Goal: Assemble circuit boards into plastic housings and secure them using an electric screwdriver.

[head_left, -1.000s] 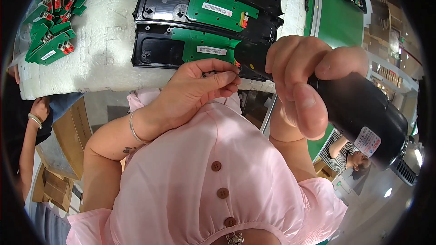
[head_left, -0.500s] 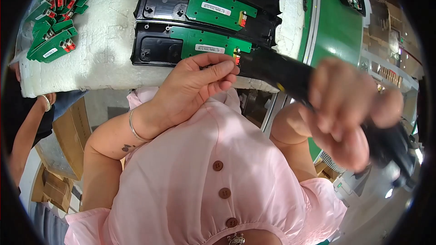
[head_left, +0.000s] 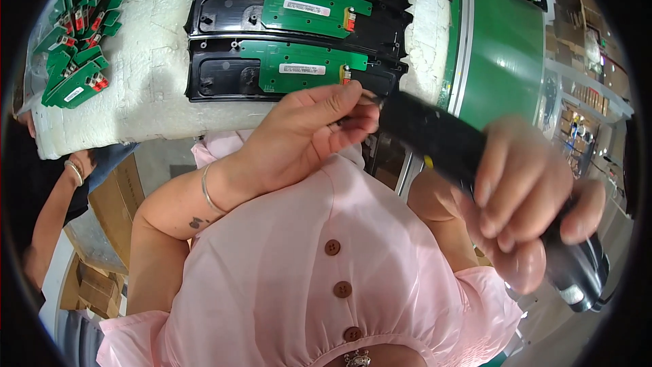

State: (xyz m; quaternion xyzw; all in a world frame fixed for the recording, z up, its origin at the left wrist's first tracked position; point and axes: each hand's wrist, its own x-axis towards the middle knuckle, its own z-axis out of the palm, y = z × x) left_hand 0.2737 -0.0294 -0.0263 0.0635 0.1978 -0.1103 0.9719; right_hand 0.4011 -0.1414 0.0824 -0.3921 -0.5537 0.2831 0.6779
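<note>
Left of our left hand point(head_left: 309, 139), on the white foam pad point(head_left: 146, 85), we are seeing a heap of small green boards point(head_left: 75, 51). Our left hand is pinching its fingertips on something tiny at the tip of the black power screwdriver point(head_left: 462, 156); what it is we cannot tell. Just above those fingers, we are facing the nearest black housing point(head_left: 231, 76) with its green circuit board point(head_left: 302, 66). To the right, our right hand point(head_left: 526, 207) is gripping the screwdriver's blurred barrel, closed around it. We are judging this tool stiff, fairly heavy and best held round its thick body. It is looking long, dark and matte, slanting from the left fingertips down to the right.
</note>
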